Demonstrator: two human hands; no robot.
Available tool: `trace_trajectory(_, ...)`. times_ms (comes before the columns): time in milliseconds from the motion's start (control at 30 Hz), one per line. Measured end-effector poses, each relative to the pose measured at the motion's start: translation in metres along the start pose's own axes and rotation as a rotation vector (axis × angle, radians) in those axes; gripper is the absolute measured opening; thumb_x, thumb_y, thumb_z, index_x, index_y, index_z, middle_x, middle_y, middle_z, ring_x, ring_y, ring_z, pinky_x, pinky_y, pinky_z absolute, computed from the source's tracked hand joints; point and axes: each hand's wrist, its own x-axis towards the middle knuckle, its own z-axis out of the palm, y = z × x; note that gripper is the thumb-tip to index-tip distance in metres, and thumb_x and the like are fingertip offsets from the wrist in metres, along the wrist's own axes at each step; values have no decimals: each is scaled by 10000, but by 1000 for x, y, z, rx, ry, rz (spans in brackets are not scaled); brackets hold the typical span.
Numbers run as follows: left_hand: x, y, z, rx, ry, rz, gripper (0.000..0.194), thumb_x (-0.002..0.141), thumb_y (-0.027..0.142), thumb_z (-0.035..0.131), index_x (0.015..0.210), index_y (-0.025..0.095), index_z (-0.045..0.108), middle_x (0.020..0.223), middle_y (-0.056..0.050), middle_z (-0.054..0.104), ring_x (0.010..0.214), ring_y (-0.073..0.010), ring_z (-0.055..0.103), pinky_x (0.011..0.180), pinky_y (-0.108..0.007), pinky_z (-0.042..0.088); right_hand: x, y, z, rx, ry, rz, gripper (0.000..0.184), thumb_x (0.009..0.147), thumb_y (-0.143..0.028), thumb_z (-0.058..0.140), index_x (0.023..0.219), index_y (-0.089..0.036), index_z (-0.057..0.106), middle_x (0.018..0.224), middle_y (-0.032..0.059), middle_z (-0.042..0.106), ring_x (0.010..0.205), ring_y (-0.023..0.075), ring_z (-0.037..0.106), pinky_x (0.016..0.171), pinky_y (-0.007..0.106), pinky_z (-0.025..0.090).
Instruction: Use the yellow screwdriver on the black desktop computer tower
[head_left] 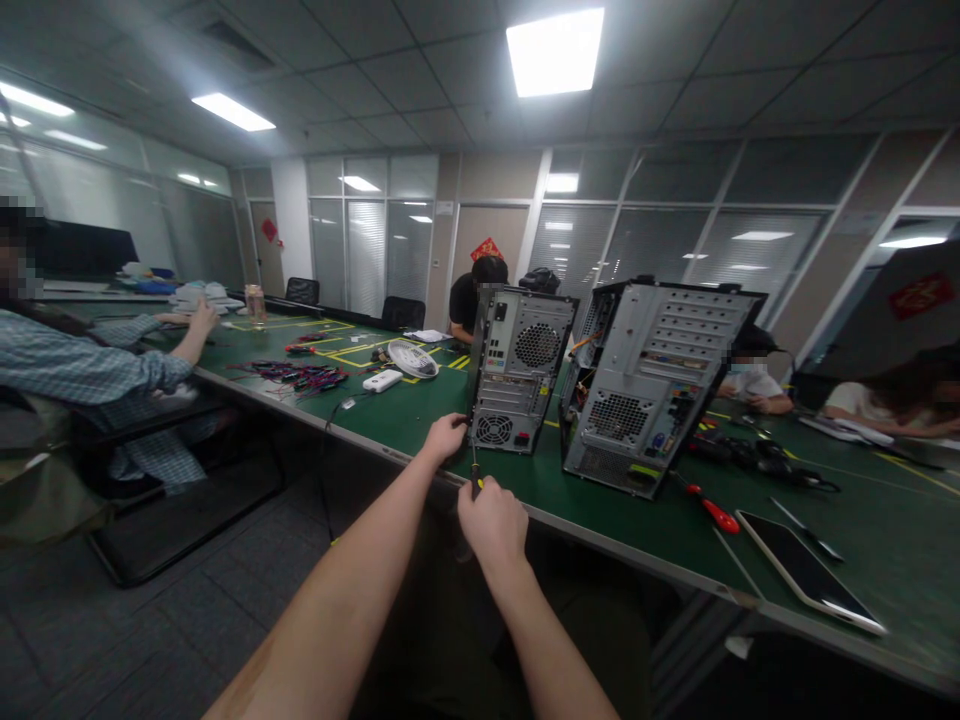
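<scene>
My right hand [495, 520] is closed around a screwdriver [477, 482] with a black and yellow handle. Its thin shaft points up towards the lower left corner of a computer case [496, 400], which stands upright with its back panel facing me. Whether the tip touches a screw is too small to make out. At that same lower left edge, my left hand [448, 438] grips the case with bent fingers, partly hidden. Just to the right stands a second computer case [637, 390], its left side open with wires and boards showing inside.
On the green table [405, 420] lie a red-handled screwdriver [712, 508], a phone [810, 570], a tweezer-like tool [806, 530], black cables [757, 460], bundled wires [296, 378], a white power bank-like box [382, 381] and a white round fan-like part [412, 360]. Several people sit around.
</scene>
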Motion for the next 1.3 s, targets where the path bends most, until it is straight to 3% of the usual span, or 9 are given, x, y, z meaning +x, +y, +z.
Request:
trace_trajectory(333, 1, -5, 3, 7, -4, -1, 354, 865, 206, 538, 1176, 189, 707, 1203, -71, 710, 1128, -200, 643, 1010, -279, 454, 10, -6, -13, 158, -101, 19, 325, 930, -333, 453, 914, -112, 691, 913, 201, 729, 864, 285, 715, 743, 329, 485)
trace_trajectory(733, 0, -2, 4, 24, -4, -14, 351, 864, 206, 541, 1170, 177, 709, 1205, -80, 708, 1139, -211, 636, 1016, -286, 444, 14, 6, -1, 295, -103, 51, 355, 946, -353, 426, 940, -123, 696, 924, 177, 737, 859, 252, 699, 696, 277, 441)
trace_trajectory(967, 2, -5, 7, 11, -2, -17, 331, 863, 221, 551, 1147, 181, 716, 1194, -88, 711, 1121, -213, 642, 1011, -296, 447, 19, 15, 1, 373, -135, 56, 439, 974, -355, 344, 844, -159, 715, 860, 127, 744, 794, 218, 683, 645, 254, 408)
trace_trajectory(1133, 10, -4, 7, -97, -19, -79, 355, 872, 205, 548, 1201, 153, 670, 1114, -101, 735, 976, -172, 693, 902, -281, 511, 10, 31, -5, 403, -118, 30, 361, 959, -362, 414, 834, -173, 695, 818, 89, 731, 764, 198, 671, 628, 232, 392)
trace_trajectory(1300, 21, -18, -23, 103, 193, -119, 299, 847, 162, 563, 1112, 149, 701, 1136, -117, 724, 1071, -206, 665, 970, -297, 482, -30, 65, -7, 506, -103, -49, 332, 961, -398, 434, 804, -214, 660, 684, 16, 669, 652, 175, 626, 593, 227, 375)
